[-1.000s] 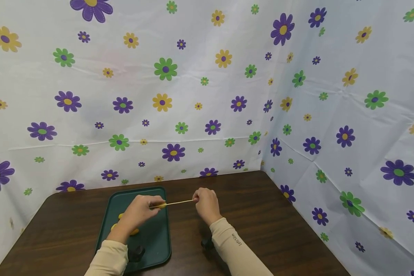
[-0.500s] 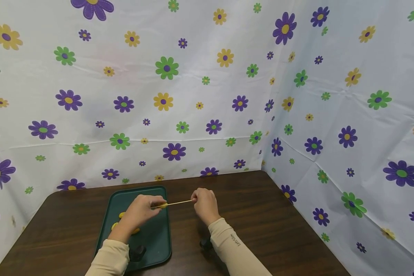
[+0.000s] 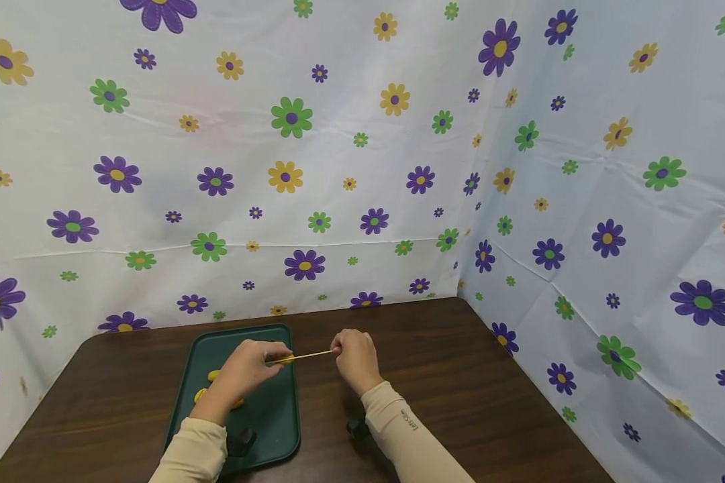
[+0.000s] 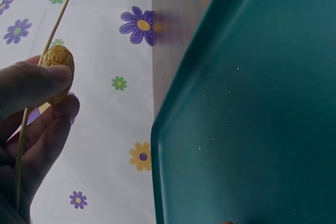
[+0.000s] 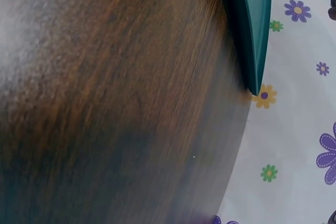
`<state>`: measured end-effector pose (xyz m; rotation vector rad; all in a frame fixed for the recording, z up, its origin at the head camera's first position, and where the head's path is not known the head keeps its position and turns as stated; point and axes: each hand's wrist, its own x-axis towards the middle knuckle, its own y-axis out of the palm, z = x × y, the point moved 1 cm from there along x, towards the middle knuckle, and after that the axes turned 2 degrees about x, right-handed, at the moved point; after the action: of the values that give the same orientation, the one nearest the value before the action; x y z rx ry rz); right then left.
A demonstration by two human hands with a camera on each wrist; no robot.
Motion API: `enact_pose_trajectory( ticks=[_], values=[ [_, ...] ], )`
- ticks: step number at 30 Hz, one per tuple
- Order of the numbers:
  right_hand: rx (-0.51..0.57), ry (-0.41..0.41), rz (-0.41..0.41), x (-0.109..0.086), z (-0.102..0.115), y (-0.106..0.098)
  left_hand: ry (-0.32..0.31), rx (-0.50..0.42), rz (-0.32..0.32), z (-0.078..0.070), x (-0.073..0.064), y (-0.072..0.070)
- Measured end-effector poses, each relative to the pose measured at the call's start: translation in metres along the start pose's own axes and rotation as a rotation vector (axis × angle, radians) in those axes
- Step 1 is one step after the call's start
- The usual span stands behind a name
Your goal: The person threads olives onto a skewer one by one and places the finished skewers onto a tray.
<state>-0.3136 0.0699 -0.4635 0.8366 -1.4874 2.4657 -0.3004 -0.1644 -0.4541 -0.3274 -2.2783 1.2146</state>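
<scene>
In the head view my left hand (image 3: 248,367) is over the green tray (image 3: 272,429). Its thumb and fingers pinch a small, rounded golden-yellow piece (image 4: 59,59) with a wrinkled top, clearest in the left wrist view. A thin wooden skewer (image 3: 314,355) stretches between both hands and runs back along the left palm. Whether it pierces the piece or passes beside it, I cannot tell. My right hand (image 3: 358,359), above the table right of the tray, pinches the skewer's other end. Several yellow pieces (image 3: 213,375) lie on the tray, partly hidden by the left forearm.
The dark wooden table (image 3: 459,402) extends right of the tray. White cloth (image 3: 338,134) printed with flowers hangs behind the table and along its right side. A black device (image 3: 239,443) sits under the left wrist, and another black device (image 3: 358,426) under the right.
My right hand has shifted slightly left toward the left hand, so the visible stretch of skewer between them is a little shorter. The left hand stays almost still, still holding the piece.
</scene>
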Motion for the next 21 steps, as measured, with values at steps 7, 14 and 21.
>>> enact_pose_trajectory(
  ticks=[7,14,21],
  values=[
    [-0.015,-0.011,0.003,-0.0010,0.0016,0.0008,-0.006,-0.009,0.003,-0.0019,0.0004,0.0001],
    [-0.025,-0.013,0.014,-0.0012,0.0050,-0.0017,-0.006,-0.008,0.002,-0.0066,0.0009,-0.0021],
    [-0.031,-0.029,0.001,-0.0033,0.0057,-0.0013,0.003,0.001,0.002,-0.0062,0.0006,-0.0013]
  ],
)
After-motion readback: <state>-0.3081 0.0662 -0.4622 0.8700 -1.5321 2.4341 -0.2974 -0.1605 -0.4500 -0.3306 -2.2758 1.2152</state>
